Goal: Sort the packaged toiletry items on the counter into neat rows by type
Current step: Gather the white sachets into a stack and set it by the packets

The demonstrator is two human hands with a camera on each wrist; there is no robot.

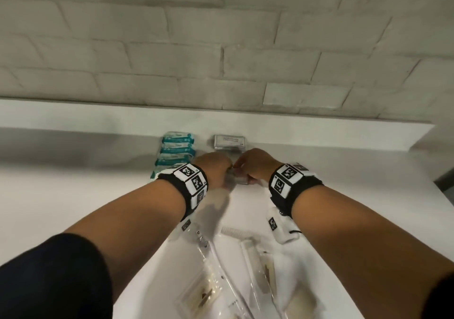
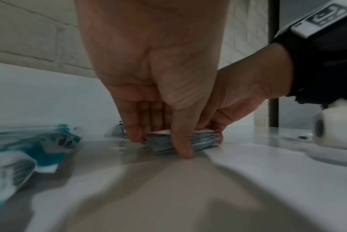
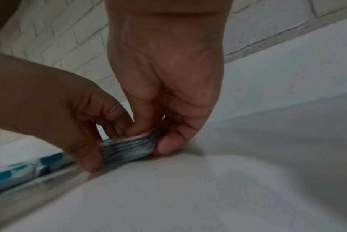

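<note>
Clear packets (image 1: 204,291) lie nearest on the white counter (image 1: 73,195); beyond them the left hand (image 1: 213,171) and right hand (image 1: 258,165) both pinch a small grey stack of sachets (image 2: 180,142) resting on the counter, just beside the row of teal packets (image 1: 178,151); another grey packet (image 1: 229,141) sits by the wall.

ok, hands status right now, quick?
Left hand: pinching the grey packet stack on the counter.
Right hand: pinching the same stack's other end.

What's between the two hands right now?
A small stack of grey flat packets, pinched between left hand and right hand on the counter; right wrist view shows it best.
</note>
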